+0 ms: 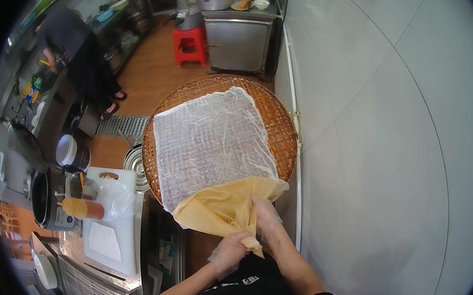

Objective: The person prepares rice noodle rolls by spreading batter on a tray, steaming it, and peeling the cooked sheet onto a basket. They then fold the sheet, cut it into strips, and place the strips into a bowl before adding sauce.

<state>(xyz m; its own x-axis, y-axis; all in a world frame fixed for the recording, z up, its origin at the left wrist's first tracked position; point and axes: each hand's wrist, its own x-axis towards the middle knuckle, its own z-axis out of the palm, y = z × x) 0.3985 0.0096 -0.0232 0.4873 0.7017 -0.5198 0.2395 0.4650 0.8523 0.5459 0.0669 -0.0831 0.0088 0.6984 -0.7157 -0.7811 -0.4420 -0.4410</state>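
My left hand [230, 249], in a clear plastic glove, grips the gathered lower end of a thin yellow sheet [222, 206], and a crumpled end sticks out past the fingers. My right hand [265, 216], gloved too, holds the same sheet's folds a little farther up. The yellow sheet fans out over the near edge of a translucent white sheet [215, 141], whose material I cannot tell. That white sheet lies wrinkled across a large round woven bamboo tray [282, 139]. Part of my right fingers is hidden by the folds.
A pale wall [372, 160] stands close on the right. At the left are a white cutting board [131, 240] with a squeeze bottle [83, 208] and plastic bag, and a pot [41, 197]. A person in dark clothes [73, 42] bends over a counter. A red stool [190, 47] stands beyond.
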